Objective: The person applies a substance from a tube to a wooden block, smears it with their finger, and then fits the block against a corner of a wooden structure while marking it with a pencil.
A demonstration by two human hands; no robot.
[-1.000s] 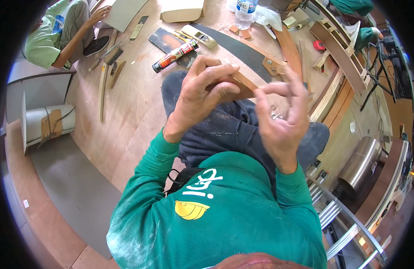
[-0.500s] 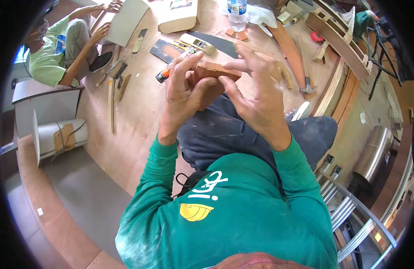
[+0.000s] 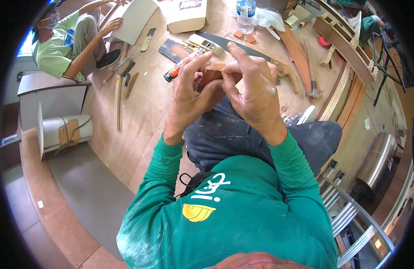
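Reddish wood piece (image 3: 211,77) held up above the lap, between the hands. Left hand (image 3: 190,96) pinches it, thumb against fingers. Right hand (image 3: 256,89) at its right end, thumb and forefinger drawn together; cannot tell whether they grip it. Sweatshirt (image 3: 242,210): white lettering, yellow helmet emblem. Red-and-black cartridge (image 3: 172,73), printed label, partly hidden behind left hand. Handsaw (image 3: 289,76) lies beyond right hand, blade partly covered. Farther out: blue-labelled bottle (image 3: 246,21), carton (image 3: 187,23) with printed picture, hammer (image 3: 313,93) at right.
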